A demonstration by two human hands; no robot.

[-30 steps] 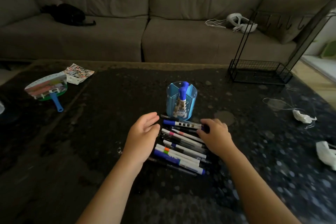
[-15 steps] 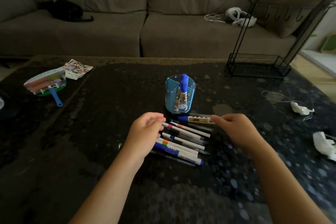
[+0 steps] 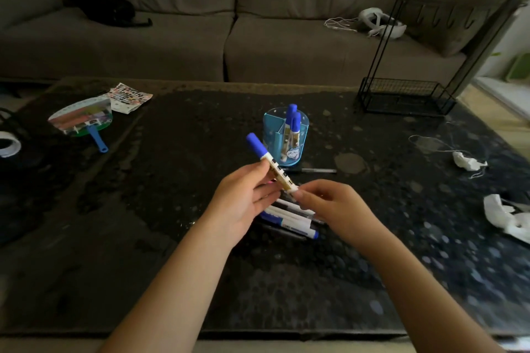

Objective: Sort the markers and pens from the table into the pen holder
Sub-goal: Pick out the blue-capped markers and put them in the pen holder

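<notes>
A blue-capped white marker point(image 3: 268, 159) is lifted off the table, cap pointing up and left. My left hand point(image 3: 243, 200) grips its middle and my right hand point(image 3: 327, 203) pinches its lower end. Under my hands a pile of several markers and pens point(image 3: 292, 218) lies on the dark table point(image 3: 172, 209). Just behind stands the blue translucent pen holder point(image 3: 285, 135) with two blue-capped markers upright in it. One thin black pen point(image 3: 311, 170) lies alone in front of the holder.
A hand fan point(image 3: 81, 120) and a sticker sheet point(image 3: 129, 97) lie at the far left, a tape roll point(image 3: 8, 145) at the left edge. A black wire rack point(image 3: 401, 94) stands at the far right. Crumpled tissues point(image 3: 470, 163) lie on the right side.
My right hand lifted a blue-capped marker off the pile, and my left hand rose to take hold of its middle. The holder holds two markers now, where one showed before.
</notes>
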